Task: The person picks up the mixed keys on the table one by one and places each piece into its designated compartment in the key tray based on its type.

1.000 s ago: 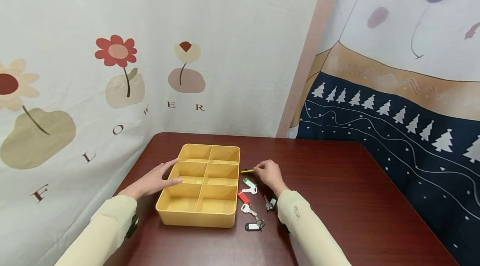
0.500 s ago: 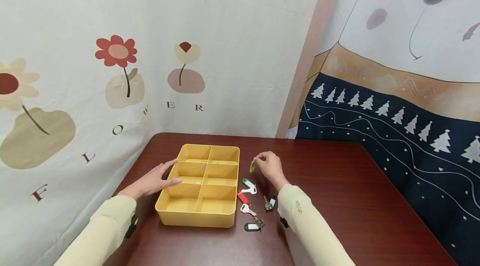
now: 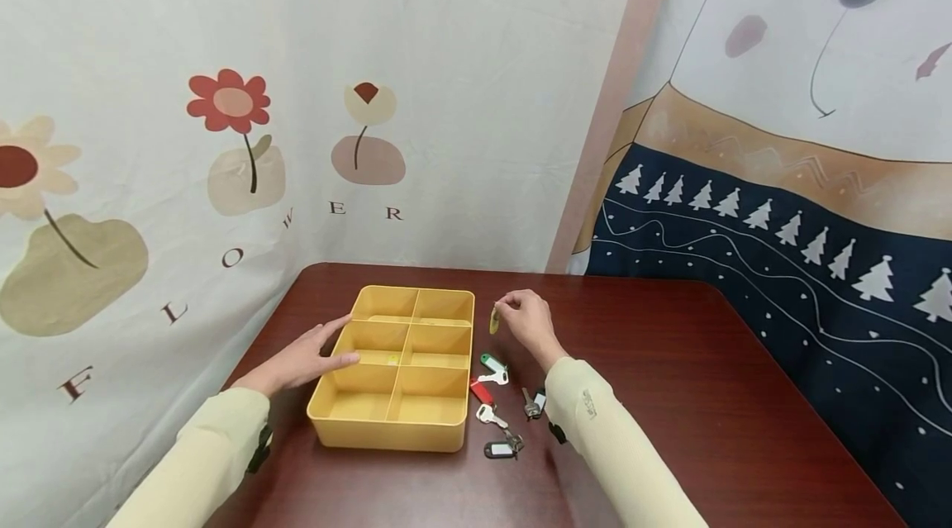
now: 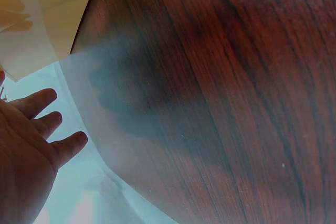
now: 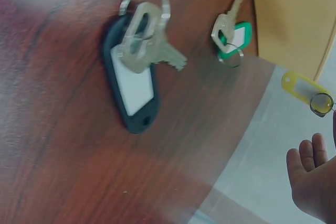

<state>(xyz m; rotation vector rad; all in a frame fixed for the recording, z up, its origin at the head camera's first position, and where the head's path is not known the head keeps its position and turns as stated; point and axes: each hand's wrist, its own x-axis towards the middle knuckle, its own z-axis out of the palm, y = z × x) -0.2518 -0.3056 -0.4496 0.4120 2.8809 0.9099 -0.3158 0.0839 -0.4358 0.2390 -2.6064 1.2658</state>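
Note:
My right hand pinches a yellow key tag, which hangs just right of the yellow box. In the right wrist view, a metal ring shows on this yellow tag; whether a key is on it I cannot tell. With straight fingers, my left hand touches the box's left rim, its thumb over the edge. In the left wrist view, the left hand's fingers are spread beside the box wall. A small yellow-green thing lies in the box's middle left compartment.
Right of the box lie a green key tag with a key, a red key tag, a silver key and a black key tag. Another black key tag with a key lies further right on the brown table.
My right hand has risen and moved slightly toward the box, lifting the yellow key tag from the table; it now hangs down. The left hand stays at the rim.

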